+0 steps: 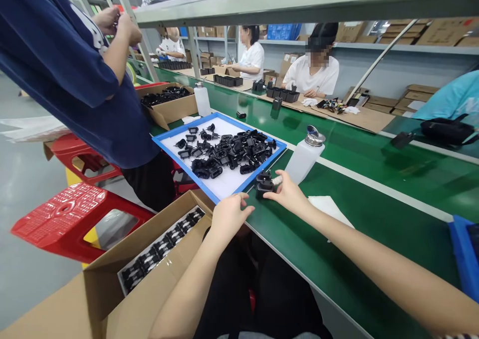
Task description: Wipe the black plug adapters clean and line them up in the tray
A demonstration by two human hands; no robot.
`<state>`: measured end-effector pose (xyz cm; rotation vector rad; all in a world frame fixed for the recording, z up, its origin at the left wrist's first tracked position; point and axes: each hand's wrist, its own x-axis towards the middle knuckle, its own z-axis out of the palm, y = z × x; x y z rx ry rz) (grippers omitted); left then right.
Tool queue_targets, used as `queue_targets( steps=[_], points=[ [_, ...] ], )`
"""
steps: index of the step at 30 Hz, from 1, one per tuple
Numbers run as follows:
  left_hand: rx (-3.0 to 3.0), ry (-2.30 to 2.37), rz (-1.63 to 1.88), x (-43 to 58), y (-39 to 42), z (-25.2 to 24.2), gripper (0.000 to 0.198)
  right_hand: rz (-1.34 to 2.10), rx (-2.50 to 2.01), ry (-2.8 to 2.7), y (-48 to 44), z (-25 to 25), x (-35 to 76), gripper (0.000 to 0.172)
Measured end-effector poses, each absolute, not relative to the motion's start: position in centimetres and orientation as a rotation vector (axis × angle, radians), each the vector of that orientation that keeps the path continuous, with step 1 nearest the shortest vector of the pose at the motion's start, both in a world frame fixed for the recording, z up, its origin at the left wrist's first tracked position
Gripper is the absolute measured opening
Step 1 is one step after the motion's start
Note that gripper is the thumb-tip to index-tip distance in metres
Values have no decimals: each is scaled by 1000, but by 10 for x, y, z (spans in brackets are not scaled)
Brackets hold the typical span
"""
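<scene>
Much of the black plug (264, 186) is hidden behind the fingers of your right hand (272, 184), just to the right of the blue-rimmed tray (229, 180). You cannot tell if there is one piece there or two close together. The little pale bit (277, 180) by those fingers is too small to make out. Your right grip is closed on the black plug, low over the green table (377, 204). Your left hand (230, 219) is by the near corner of the tray, with its fingers loosely bent and apart and nothing to be seen in them.

A worker in a dark blue shirt (93, 74), left of the tray, is cut off at the top. Far to the right of the tray, a blue bin (464, 254) is cut off too. On the boxes (445, 32) way behind the tray, the print is too tiny to read.

The plug looks black and chunky, like the many shiny black plugs (232, 152) heaped in the tray. Some of those have thin pins sticking out. A white bottle (304, 160) with a silver top is just right of the tray.
</scene>
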<state>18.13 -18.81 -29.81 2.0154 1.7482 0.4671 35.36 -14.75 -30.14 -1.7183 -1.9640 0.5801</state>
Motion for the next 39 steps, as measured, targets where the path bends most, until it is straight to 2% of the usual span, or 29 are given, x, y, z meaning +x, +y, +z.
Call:
queue_targets(
  steps=[2,3,6,10,14,17,20,22,24,28,31,33,39],
  points=[
    [1993,1695,548,178,-191,-304,23,503,-1660,-1998,-136,-307,349,84],
    [1992,1657,599,180,-192,-306,23,516,-1611,-2053,-132,-308,348,82],
    [1982,1529,777,189,-199,-312,23,622,-1441,-2200,-132,-300,345,60],
    [1889,1496,913,200,-206,-319,24,459,-1395,-2168,-160,-250,364,46],
    [1760,1557,942,205,-202,-331,28,215,-1489,-1903,-236,-167,429,62],
    [1646,1556,910,213,-204,-339,33,-20,-1659,-1468,-324,-133,496,62],
    [1531,1515,966,225,-207,-342,37,-58,-1898,-1026,-400,-151,562,53],
    [1512,1486,992,233,-207,-342,37,71,-2113,-873,-431,-181,592,44],
    [1541,1484,982,238,-206,-342,37,238,-2206,-807,-444,-213,608,43],
    [1614,1575,904,239,-206,-340,32,482,-2143,-928,-435,-260,612,56],
    [1634,1653,871,238,-209,-337,28,355,-2119,-920,-424,-281,616,77],
    [1663,1674,845,238,-211,-337,28,305,-2114,-893,-422,-290,622,85],
    [1778,1653,791,238,-212,-341,28,365,-2128,-962,-421,-295,626,53]
  ],
)
